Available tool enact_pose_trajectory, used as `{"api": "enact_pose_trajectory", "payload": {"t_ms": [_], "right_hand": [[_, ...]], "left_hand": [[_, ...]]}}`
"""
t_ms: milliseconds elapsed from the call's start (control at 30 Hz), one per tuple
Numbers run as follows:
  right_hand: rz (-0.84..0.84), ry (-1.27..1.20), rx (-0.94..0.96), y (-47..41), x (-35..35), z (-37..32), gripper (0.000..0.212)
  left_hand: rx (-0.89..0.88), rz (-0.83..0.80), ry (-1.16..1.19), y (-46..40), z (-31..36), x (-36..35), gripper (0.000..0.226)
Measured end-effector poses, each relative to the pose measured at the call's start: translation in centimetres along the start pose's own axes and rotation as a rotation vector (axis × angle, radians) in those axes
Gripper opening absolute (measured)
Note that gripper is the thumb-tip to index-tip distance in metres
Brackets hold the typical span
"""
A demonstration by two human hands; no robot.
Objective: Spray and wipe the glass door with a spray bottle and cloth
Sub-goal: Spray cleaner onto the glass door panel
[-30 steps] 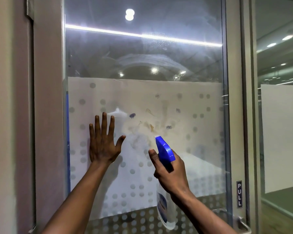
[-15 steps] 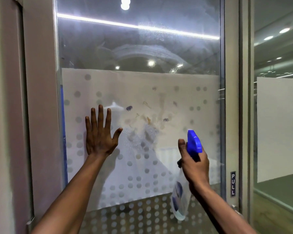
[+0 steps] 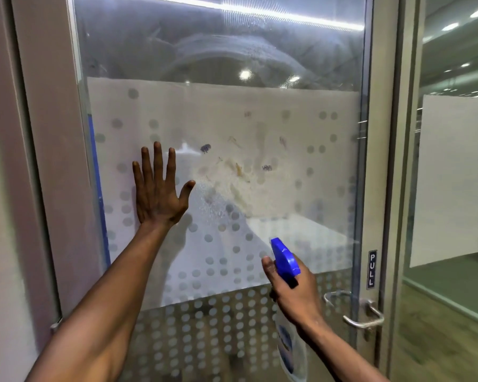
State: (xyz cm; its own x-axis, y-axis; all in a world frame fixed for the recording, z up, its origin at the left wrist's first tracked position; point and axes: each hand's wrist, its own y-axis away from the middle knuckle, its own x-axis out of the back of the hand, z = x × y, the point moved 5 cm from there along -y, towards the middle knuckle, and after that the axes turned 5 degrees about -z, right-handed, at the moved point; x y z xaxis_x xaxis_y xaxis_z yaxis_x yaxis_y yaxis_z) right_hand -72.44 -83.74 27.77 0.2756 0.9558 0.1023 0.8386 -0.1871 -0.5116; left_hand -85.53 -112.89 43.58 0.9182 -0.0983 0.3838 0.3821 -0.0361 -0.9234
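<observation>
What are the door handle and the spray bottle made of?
The door handle looks like brushed metal: silvery grey with a dull shine. The spray bottle seems plastic: a glossy blue top and a clear, see-through body.

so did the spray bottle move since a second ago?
Yes. The spray bottle in the right hand has dropped and shifted right, away from the stains and nearer the PULL label.

Your left hand (image 3: 158, 193) lies flat on the door (image 3: 260, 111), fingers spread. Wet spray and small purple and orange smears sit on the frosted glass just right of your thumb
</observation>
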Motion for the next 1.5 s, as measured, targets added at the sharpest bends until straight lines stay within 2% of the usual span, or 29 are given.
{"api": "enact_pose_trajectory", "payload": {"t_ms": [133, 267, 400, 533, 800, 933, 1033, 1167, 1333, 1500], "right_hand": [[0.032, -0.049, -0.071, 0.7, -0.4, 1.0, 0.055], [-0.008, -0.154, -0.077, 1.4, 0.0, 1.0, 0.054], [0.005, -0.139, -0.037, 2.0, 1.1, 0.7, 0.036], [0.029, -0.210, -0.033, 2.4, 1.9, 0.5, 0.014], [0.075, -0.272, -0.043, 4.1, 3.4, 1.8, 0.019], [0.127, -0.286, -0.071, 5.4, 5.0, 2.8, 0.026], [0.145, -0.311, -0.081, 6.5, 6.7, 3.2, 0.018], [0.198, -0.393, -0.129, 7.3, 9.9, 3.3, 0.032], [0.186, -0.354, -0.136, 7.8, 13.4, 2.4, 0.007], [0.109, -0.373, -0.128, 10.4, 19.4, 1.0, 0.024]], "left_hand": [[0.006, -0.008, -0.005, 0.0, 0.1, 0.3, 0.085], [0.016, -0.018, -0.011, 0.0, 0.2, 0.3, 0.085], [0.024, -0.033, 0.015, 0.1, 0.2, 0.3, 0.085], [0.008, -0.029, 0.124, 2.1, 1.6, 0.0, 0.087], [-0.105, -0.093, 0.460, 14.5, 11.0, -1.8, 0.084], [-0.114, -0.175, 0.624, 21.0, 16.4, -1.5, 0.078], [-0.100, -0.279, 0.714, 25.2, 20.3, -0.1, 0.070], [-0.032, -0.388, 0.848, 28.6, 24.9, 2.3, 0.068], [0.046, -0.519, 0.993, 31.2, 29.6, 4.6, 0.055], [0.199, -0.706, 1.115, 34.4, 35.9, 6.5, 0.069]]}}
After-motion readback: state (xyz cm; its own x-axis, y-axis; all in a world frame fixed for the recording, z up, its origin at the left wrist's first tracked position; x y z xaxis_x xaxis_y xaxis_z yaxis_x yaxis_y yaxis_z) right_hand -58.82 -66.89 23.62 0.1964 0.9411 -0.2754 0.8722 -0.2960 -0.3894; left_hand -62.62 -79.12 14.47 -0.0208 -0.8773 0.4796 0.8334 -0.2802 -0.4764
